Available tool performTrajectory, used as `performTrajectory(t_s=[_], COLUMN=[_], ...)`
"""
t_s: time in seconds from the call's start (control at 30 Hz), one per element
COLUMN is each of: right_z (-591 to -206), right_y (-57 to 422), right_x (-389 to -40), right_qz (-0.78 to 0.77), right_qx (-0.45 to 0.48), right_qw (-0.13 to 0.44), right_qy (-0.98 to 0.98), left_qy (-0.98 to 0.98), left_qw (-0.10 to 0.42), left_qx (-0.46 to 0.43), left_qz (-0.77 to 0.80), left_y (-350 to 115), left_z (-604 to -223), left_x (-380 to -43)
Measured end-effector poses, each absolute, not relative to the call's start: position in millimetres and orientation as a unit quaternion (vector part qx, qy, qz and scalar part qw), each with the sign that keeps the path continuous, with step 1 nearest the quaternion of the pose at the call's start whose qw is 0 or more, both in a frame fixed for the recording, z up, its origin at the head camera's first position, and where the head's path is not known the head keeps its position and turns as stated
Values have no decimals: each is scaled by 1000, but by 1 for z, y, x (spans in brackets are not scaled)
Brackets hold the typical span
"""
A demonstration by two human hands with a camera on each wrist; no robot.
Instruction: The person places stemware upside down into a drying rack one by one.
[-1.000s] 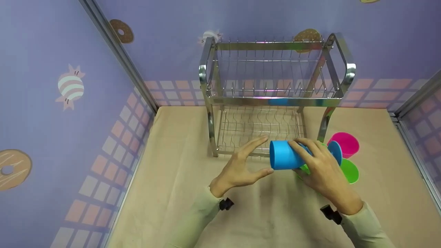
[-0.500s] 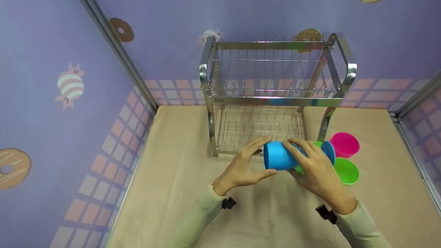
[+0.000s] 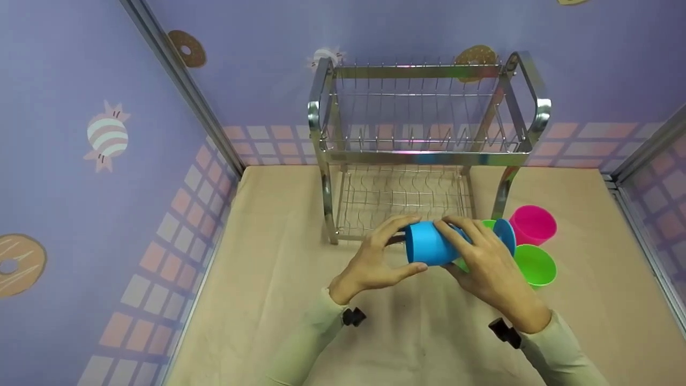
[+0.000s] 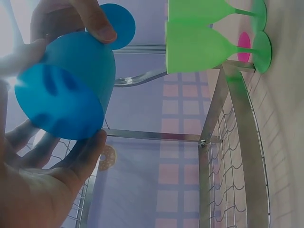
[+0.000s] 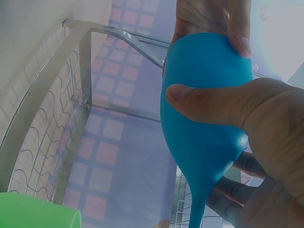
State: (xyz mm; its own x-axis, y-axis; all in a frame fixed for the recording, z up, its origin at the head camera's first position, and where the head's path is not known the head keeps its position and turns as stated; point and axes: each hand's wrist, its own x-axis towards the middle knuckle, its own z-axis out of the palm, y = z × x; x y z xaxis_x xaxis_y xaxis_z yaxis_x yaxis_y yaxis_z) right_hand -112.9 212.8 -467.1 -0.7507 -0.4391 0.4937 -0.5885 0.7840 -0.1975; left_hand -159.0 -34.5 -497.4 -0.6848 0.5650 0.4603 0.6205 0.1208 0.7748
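A blue plastic goblet point(image 3: 426, 244) lies sideways in the air just in front of the dish rack's lower wire shelf point(image 3: 402, 195). My right hand point(image 3: 455, 244) grips its bowl, thumb across the side point(image 5: 204, 102). The goblet's round foot point(image 3: 504, 236) points right. My left hand point(image 3: 408, 245) holds the mouth end, fingers over the rim and thumb under it point(image 4: 90, 147). In the wrist views the blue goblet point(image 4: 71, 80) point(image 5: 204, 142) fills the space between both hands.
A two-tier steel dish rack point(image 3: 423, 156) stands at the back of the beige table point(image 3: 278, 257). Two green goblets point(image 3: 533, 265) point(image 4: 199, 47) and a pink one point(image 3: 533, 224) stand upright right of the rack. Patterned walls close in left, right and behind.
Both hands and the blue goblet have shifted a little left and toward the rack. My left fingers have closed onto the goblet's mouth.
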Motion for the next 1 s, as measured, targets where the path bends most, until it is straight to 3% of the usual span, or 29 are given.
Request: performTrajectory(t_s=[0.23,0.53,0.67,0.8,1.0], right_z=[-469,-485,-504,-523,-535], right_y=[213,204,195,185,171], right_x=[-111,-103,-103,-103,-101], right_qz=[179,327,413,533,722], right_qx=[284,318,292,261,155], right_qw=[237,395,415,368,204], right_qy=[-912,-797,-756,-716,-643], left_qy=[-744,-759,-744,-735,-726], left_qw=[25,59,65,68,66], left_qx=[-384,-338,-331,-332,-333], left_qz=[-546,-554,-576,-588,-598], left_y=[-38,-54,-57,-58,-55], left_z=[-497,-494,-492,-490,-488], left_x=[-161,-166,-167,-166,-165])
